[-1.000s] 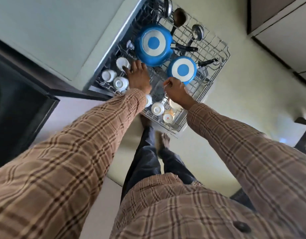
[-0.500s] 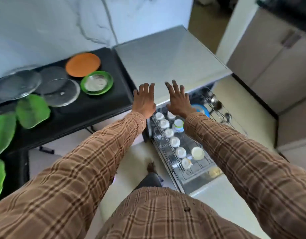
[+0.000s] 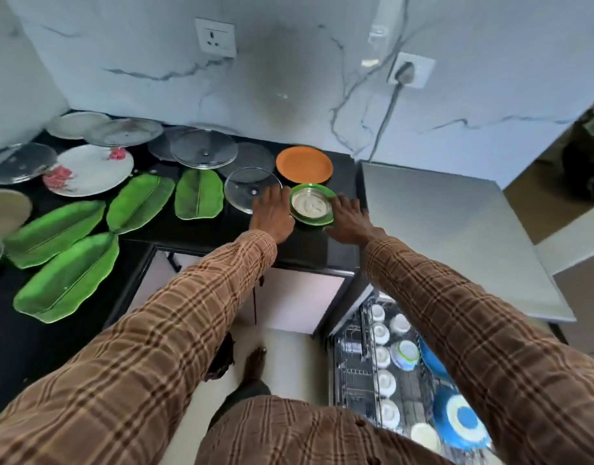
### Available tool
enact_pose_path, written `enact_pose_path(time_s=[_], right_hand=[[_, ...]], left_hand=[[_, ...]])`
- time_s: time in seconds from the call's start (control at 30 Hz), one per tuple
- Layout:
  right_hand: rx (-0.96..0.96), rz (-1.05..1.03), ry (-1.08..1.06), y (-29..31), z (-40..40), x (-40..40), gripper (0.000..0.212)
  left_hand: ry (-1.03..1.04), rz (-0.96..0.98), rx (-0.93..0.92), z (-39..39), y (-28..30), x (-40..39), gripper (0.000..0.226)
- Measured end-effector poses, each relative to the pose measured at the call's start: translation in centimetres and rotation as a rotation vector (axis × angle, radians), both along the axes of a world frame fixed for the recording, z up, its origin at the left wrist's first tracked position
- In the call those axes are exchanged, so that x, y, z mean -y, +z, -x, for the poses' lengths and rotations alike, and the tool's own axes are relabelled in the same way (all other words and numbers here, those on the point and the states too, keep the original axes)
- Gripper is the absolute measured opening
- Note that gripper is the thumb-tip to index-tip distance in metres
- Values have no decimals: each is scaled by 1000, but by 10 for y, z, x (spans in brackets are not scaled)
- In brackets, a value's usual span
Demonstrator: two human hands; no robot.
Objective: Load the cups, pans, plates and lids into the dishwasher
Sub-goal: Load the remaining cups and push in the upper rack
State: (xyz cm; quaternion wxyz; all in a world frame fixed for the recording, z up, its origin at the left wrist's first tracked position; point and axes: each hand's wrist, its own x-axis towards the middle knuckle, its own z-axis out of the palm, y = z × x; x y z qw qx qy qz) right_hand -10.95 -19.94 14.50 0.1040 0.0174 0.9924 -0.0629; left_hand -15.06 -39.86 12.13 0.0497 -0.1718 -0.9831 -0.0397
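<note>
Green plate [image 3: 311, 205]: round, with a small pale dish sitting in it. It lies on the black worktop [image 3: 195, 234], near the right end.
Left hand [image 3: 272, 216]: rests at the plate's left edge, fingers nearly straight. Its grip looks released. The fingertips lie over the rim of a clear glass lid [image 3: 248, 193].
Right hand [image 3: 350, 221]: lies flat at the plate's right edge, fingers straight, grip released.
Orange plate [image 3: 304, 164]: just behind the green plate.
Other lids and plates: more glass lids [image 3: 203, 148] near the wall, a white flowered plate [image 3: 87, 170] to the left, and green leaf-shaped plates [image 3: 198, 193] along the front.
Dishwasher rack [image 3: 356, 374]: pulled out, low on the right. White cups [image 3: 386, 382] stand in a row, and blue pans [image 3: 459, 419] sit beside them.
Dishwasher top [image 3: 449, 229]: grey and flat, right of the worktop.
Wall: white marble look, with two sockets [image 3: 215, 36].
</note>
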Motion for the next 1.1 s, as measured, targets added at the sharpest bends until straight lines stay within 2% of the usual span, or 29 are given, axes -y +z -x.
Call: enact_pose_path(time_s=[0.1, 0.2, 0.33, 0.57, 0.77, 1.0, 1.1], right_hand=[[82, -42, 13, -7, 37, 9, 71], [173, -31, 16, -23, 66, 11, 64], [211, 16, -80, -46, 89, 7, 67], [122, 92, -241, -73, 85, -7, 72], [131, 145, -305, -89, 65, -16, 79], [84, 152, -334, -89, 37, -26, 83], [25, 181, -362, -84, 20, -35, 87]], left_hand=[[-19, 37, 32, 39, -11, 4, 60], [-130, 77, 53, 79, -26, 0, 53], [-352, 144, 72, 118, -48, -18, 40], [-568, 197, 206, 141, -78, -56, 39], [-581, 232, 208, 128, -90, -61, 35], [-535, 159, 107, 110, -78, -77, 35], [-539, 63, 55, 98, -67, -90, 38]])
